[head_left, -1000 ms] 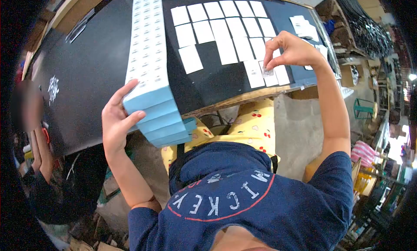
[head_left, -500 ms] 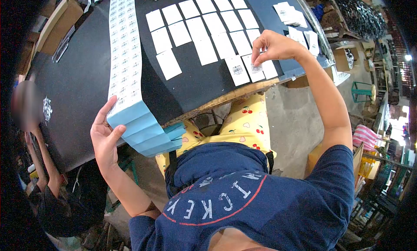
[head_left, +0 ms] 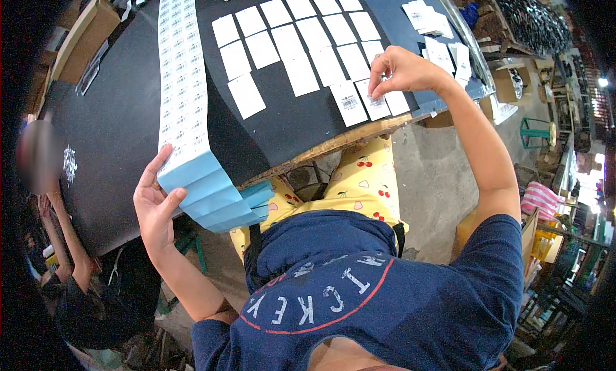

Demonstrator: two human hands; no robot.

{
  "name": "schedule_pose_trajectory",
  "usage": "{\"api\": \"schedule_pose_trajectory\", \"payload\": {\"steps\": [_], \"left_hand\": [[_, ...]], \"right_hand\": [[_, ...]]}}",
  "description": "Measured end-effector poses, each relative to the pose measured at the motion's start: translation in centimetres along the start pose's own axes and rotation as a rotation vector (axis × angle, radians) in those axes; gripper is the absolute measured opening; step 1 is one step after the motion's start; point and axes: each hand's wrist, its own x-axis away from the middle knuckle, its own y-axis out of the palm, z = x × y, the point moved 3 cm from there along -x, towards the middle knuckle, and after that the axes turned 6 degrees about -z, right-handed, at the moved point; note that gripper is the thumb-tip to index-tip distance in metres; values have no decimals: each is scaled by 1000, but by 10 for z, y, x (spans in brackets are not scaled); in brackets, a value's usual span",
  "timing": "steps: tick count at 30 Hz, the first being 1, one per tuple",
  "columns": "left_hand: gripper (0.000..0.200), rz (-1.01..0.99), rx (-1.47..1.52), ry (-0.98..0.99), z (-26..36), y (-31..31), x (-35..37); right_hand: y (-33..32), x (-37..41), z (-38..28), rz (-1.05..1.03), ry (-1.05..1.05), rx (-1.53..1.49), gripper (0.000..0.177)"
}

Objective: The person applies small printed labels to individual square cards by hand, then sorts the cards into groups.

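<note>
My left hand [head_left: 156, 207] grips the edge of a long strip of white barcode labels [head_left: 184, 82] between thumb and fingers. The strip's pale blue backing [head_left: 212, 194] hangs in folds over the table edge. At the near row of white cards, my right hand [head_left: 401, 73] has its thumb and fingertips pinched at a barcode label [head_left: 377, 105], which lies against a card. Just left of it, another card [head_left: 348, 103] bears a barcode label. A third card [head_left: 398, 102] lies partly under my right hand, to the right.
Several white cards [head_left: 297, 66] lie in rows on the black table [head_left: 122, 134]. Stacked cards [head_left: 427, 19] rest at the far right. A cardboard box [head_left: 86, 37] is at the far left. Another person's arms [head_left: 64, 236] reach onto the table at the left.
The label at my right fingertips now lies flatter against the card. My right hand has shifted slightly; my left hand keeps its grip on the strip.
</note>
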Motion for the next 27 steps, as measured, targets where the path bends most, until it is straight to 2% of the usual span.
{"api": "schedule_pose_trajectory", "payload": {"steps": [13,15,18,22,25,27], "left_hand": [[74,-13,27,-16,2,4,1],[74,-16,18,-9,1,3,1],[73,-24,17,2,2,3,2],[73,-31,28,0,1,2,3],[73,-39,36,-15,1,3,1],[73,-40,37,-5,3,4,0]], "right_hand": [[11,5,-3,121,-6,98,13],[13,8,-8,222,-91,206,9],[15,15,-14,264,-117,241,7],[3,26,-39,173,-91,110,9],[8,15,-43,213,-206,103,9],[19,4,-43,232,-187,138,9]]}}
